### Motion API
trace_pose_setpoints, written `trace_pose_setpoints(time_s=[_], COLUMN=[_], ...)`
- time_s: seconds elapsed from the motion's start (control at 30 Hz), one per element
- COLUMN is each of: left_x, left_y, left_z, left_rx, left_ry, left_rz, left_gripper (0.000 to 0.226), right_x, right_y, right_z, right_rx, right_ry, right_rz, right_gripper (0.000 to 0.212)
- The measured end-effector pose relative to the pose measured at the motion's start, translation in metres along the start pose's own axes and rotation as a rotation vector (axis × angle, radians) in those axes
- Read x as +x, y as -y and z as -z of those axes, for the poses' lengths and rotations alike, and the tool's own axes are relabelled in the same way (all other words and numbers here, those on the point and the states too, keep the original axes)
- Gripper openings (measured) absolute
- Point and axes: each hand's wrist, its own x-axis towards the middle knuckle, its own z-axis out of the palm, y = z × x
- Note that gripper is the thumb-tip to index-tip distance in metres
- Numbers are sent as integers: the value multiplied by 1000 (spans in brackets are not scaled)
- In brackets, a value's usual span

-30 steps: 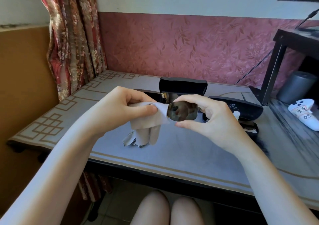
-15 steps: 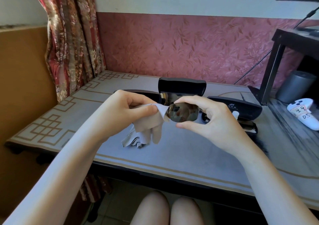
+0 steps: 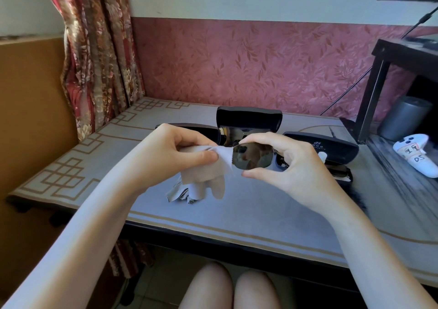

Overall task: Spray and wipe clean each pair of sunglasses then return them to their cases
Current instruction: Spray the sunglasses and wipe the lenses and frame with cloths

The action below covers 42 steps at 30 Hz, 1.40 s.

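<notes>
My right hand (image 3: 291,166) pinches a pair of dark sunglasses (image 3: 252,155) by the rim of one lens, held above the table. My left hand (image 3: 175,154) pinches a pale grey cleaning cloth (image 3: 213,168) against the lens's left edge; the cloth hangs down below my fingers. Behind them an open black case (image 3: 248,119) stands with another pair of sunglasses inside. A second black case (image 3: 189,128) lies to its left, mostly hidden by my left hand. A third open black case (image 3: 331,147) lies to the right, with a small white bottle top (image 3: 322,155) just showing.
The grey table mat (image 3: 237,209) with a tan border covers the table. A dark shelf frame (image 3: 376,90), a grey cylinder (image 3: 403,116) and a white game controller (image 3: 417,154) stand at the right. A patterned curtain (image 3: 94,47) hangs at the back left.
The cloth has slid a little leftward off the lens, so more of the dark lens shows. Both hands stay in nearly the same place.
</notes>
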Motion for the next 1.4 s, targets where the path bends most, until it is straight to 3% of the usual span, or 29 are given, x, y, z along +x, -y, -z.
trace_pose_setpoints(time_s=[0.5, 0.7, 1.03, 1.17, 1.23, 1.4], left_x=[1, -2, -3, -1, 0, 3], left_y=[3, -1, -3, -1, -1, -2], left_z=[-8, -4, -4, -6, -9, -11], left_rx=[64, 4, 23, 64, 71, -16], left_ry=[-142, -54, -23, -126, -172, -236], left_rz=[-70, -33, -48, -81, -103, -91], left_gripper=[23, 10, 15, 3, 10, 22], right_x=[-1, -1, -2, -1, -1, 0], right_y=[-1, -2, -1, 0, 0, 1], right_z=[-1, -3, -4, -4, -5, -3], right_rx=[83, 75, 101, 121, 115, 181], right_ry=[-35, -49, -74, -67, -68, -81], right_rz=[22, -34, -37, -30, -29, 21], right_gripper=[42, 48, 44, 48, 52, 40])
